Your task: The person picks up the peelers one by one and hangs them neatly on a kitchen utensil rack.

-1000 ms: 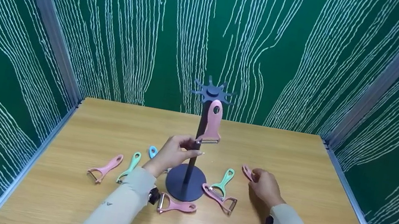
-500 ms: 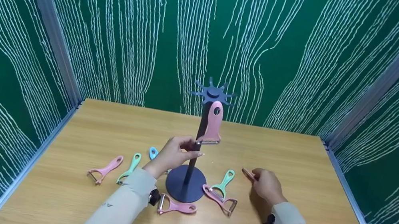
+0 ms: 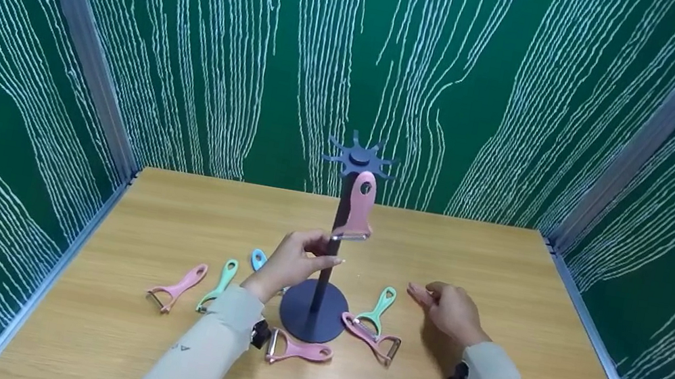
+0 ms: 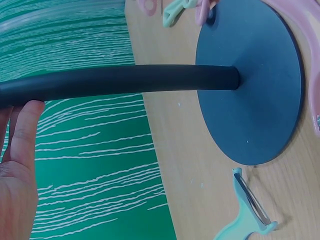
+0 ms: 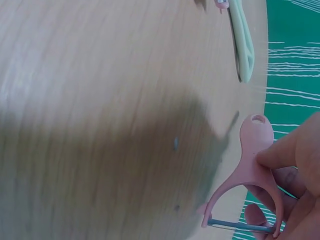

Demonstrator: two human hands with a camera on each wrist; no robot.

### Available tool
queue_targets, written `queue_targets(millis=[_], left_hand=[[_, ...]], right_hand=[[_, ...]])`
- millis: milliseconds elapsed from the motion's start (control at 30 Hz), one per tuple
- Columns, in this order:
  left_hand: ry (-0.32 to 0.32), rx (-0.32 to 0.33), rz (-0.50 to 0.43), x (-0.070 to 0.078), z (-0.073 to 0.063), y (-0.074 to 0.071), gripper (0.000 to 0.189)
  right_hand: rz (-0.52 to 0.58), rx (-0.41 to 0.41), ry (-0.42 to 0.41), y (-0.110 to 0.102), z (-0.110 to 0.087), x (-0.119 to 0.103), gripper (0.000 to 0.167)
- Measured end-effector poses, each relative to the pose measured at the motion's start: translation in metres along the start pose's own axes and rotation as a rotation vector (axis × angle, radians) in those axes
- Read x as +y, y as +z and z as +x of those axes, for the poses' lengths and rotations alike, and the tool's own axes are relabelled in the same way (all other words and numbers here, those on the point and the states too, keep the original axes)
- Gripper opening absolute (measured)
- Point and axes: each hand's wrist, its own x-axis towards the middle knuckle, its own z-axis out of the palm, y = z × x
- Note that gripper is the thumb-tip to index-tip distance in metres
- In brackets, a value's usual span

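A dark stand has an upright post (image 4: 120,80), a round base (image 3: 312,322) and a star-shaped hook top (image 3: 360,157). My left hand (image 3: 291,264) holds the post around mid-height, thumb against it in the left wrist view. From a front hook hangs a pink Y-shaped peeler (image 3: 360,207) by its handle hole, blade down. On the right, my right hand (image 3: 454,313) pinches another pink peeler (image 5: 255,160) between thumb and fingers. That peeler's handle end and blade stick out past the hand in the right wrist view.
Left of the stand lie a pink peeler (image 3: 178,286), a green peeler (image 3: 221,283) and a blue peeler (image 3: 259,257) partly behind the left hand. Another pink peeler (image 3: 304,349) lies before the base. Right of it, a green peeler (image 3: 381,307) overlaps a pink one (image 3: 385,346).
The pink peeler in my right hand has tilted between the fingers, and that hand has shifted very slightly. My left hand stays on the post; the stand has not moved.
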Motion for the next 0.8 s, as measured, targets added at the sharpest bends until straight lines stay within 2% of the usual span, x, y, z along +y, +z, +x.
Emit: queue_targets(millis=[167, 367, 467, 800], left_hand=[[0.003, 0.0, -0.004, -0.0013, 0.0006, -0.0002, 0.011], [0.048, 0.0, 0.001, -0.0023, 0.0003, 0.0001, 0.012], [0.046, 0.002, 0.002, -0.0022, -0.0002, 0.0002, 0.013], [0.032, -0.003, -0.009, -0.0003, -0.0007, 0.0002, 0.012]], right_hand=[[0.052, -0.028, 0.023, -0.0017, -0.001, -0.0001, 0.044], [0.052, -0.018, -0.016, -0.0017, -0.0049, -0.0002, 0.036], [0.069, -0.023, -0.024, -0.0016, -0.0063, 0.0008, 0.035], [0.173, -0.028, 0.046, -0.007, -0.01, -0.001, 0.042]])
